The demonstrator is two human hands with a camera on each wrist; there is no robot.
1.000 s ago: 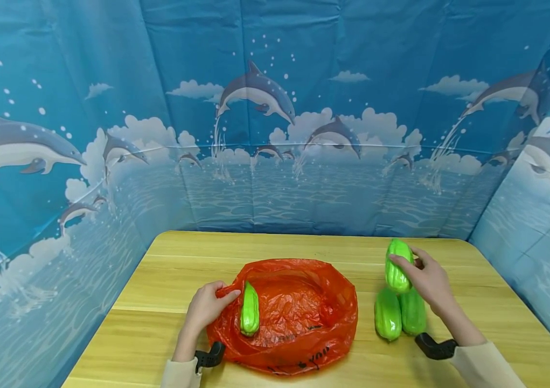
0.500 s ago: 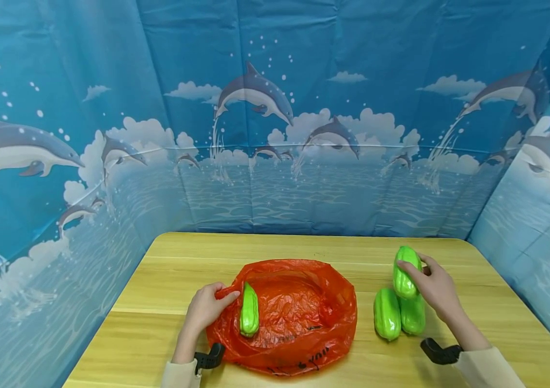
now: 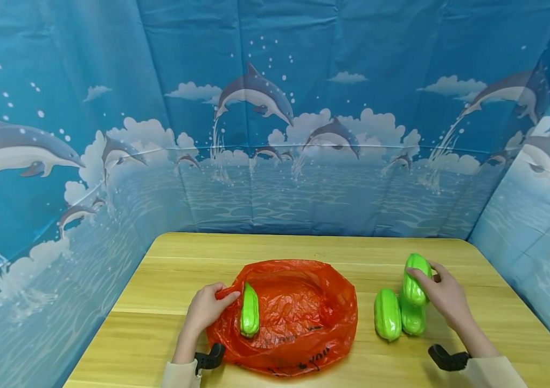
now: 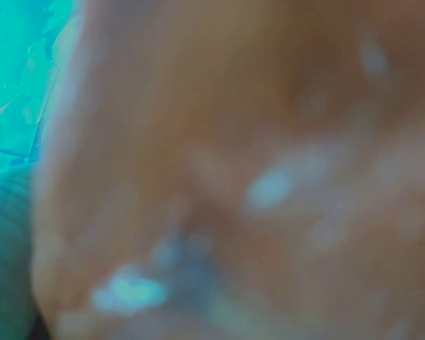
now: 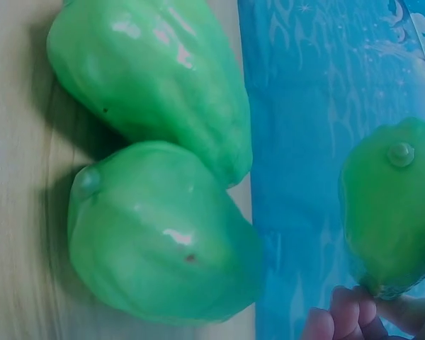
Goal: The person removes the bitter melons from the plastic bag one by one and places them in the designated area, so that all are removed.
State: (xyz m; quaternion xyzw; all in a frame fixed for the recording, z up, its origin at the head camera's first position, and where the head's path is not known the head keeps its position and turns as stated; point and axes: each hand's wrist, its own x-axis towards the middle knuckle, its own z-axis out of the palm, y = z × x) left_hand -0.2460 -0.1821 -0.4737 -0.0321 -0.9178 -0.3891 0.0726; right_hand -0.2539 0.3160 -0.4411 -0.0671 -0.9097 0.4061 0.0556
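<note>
A red plastic bag (image 3: 299,318) lies with its mouth spread wide on the table, and one ridged green gourd (image 3: 249,311) is inside at its left. My left hand (image 3: 209,306) pinches the bag's left rim. My right hand (image 3: 444,293) holds another green gourd (image 3: 417,280) upright, fingers and thumb around its side. Below it, two green gourds lie side by side: a left one (image 3: 388,315) and a right one (image 3: 412,318), partly covered by the held gourd. In the right wrist view the held gourd (image 5: 393,209) is apart from those two. Red plastic blurs most of the left wrist view.
The wooden table (image 3: 158,280) ends at a blue dolphin-print curtain (image 3: 275,188) behind it and at both sides. A black wrist mount (image 3: 210,357) sits on the left wrist, another mount (image 3: 449,358) on the right.
My right hand has moved right and a little toward me, carrying the gourd over the right one of the two lying gourds. The left hand and the bag have stayed put.
</note>
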